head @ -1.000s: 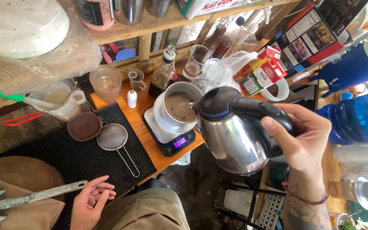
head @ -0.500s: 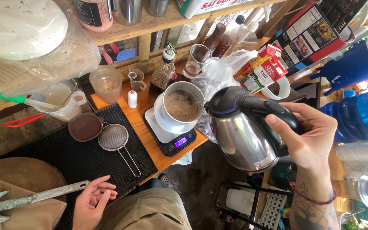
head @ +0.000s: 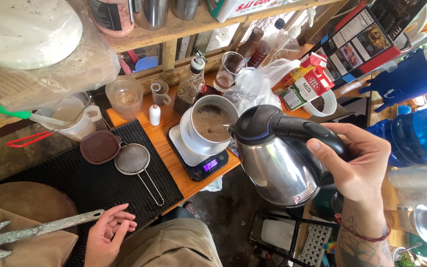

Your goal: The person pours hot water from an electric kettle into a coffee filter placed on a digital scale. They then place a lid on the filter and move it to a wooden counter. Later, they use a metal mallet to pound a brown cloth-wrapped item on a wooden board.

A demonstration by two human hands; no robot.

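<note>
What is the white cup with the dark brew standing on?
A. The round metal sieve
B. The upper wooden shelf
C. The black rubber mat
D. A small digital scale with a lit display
D: the white cup stands with its white saucer on the small digital scale, whose display glows purple, on the orange wooden counter; the right hand tilts the steel kettle toward the cup.

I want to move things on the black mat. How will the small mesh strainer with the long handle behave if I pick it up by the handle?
The mesh strainer is probably light, since the bowl is thin mesh and the handle is only a wire loop. It may dip toward the bowl end. On the black mat it likely will not slide easily when pushed.
</note>
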